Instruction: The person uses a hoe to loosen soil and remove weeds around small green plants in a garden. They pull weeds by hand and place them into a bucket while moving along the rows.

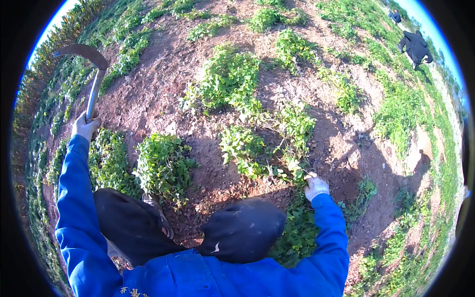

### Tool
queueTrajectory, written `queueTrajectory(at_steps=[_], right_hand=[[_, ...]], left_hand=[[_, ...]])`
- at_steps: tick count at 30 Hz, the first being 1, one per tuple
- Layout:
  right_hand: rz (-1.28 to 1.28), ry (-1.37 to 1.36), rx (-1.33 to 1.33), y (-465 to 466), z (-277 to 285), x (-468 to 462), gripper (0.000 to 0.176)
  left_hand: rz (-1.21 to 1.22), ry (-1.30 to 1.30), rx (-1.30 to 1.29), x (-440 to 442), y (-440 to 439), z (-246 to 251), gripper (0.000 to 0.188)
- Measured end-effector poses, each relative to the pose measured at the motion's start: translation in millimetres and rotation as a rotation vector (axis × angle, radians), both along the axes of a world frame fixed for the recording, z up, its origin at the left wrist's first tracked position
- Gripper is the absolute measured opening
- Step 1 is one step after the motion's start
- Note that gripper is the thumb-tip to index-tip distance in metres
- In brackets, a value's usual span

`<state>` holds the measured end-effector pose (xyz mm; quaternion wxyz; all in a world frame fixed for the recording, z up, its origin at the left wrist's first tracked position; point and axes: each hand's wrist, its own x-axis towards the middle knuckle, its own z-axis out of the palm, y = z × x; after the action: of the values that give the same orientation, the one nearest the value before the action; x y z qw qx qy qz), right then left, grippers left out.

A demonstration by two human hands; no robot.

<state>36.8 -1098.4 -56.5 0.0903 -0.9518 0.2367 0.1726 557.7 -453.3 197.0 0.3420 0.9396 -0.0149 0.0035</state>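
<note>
My left hand (85, 125), in a pale glove, is closed around the lower end of the handle of a sickle (97, 83). The curved, dark blade points left, raised toward the upper left of the view. My right hand (316, 186), gloved too, is at the right among leafy vine stems (295, 163); its fingers are curled at the stems, but whether they grip them cannot be made out. Between my hands, a leafy vine clump (163, 163) grows by my left knee, and another clump (243, 146) stands farther right.
My bent knees (245, 230) are low in front of me. A large green clump (230, 76) grows farther ahead on the reddish soil (144, 92). A person in dark clothes (415, 46) bends over at the upper right, with another person (395, 16) beyond. Tall plants (48, 55) line the left edge.
</note>
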Motion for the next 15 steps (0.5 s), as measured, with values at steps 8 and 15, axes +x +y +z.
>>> queueTrajectory(at_steps=[8, 15], right_hand=[[-0.032, 0.054, -0.049, 46, 8, 26, 0.048], [-0.015, -0.209, -0.053, 142, 16, 48, 0.059]], left_hand=[[0.112, 0.062, 0.075, 12, 86, -62, 0.040], [0.056, 0.182, 0.145, 36, 116, -128, 0.037]])
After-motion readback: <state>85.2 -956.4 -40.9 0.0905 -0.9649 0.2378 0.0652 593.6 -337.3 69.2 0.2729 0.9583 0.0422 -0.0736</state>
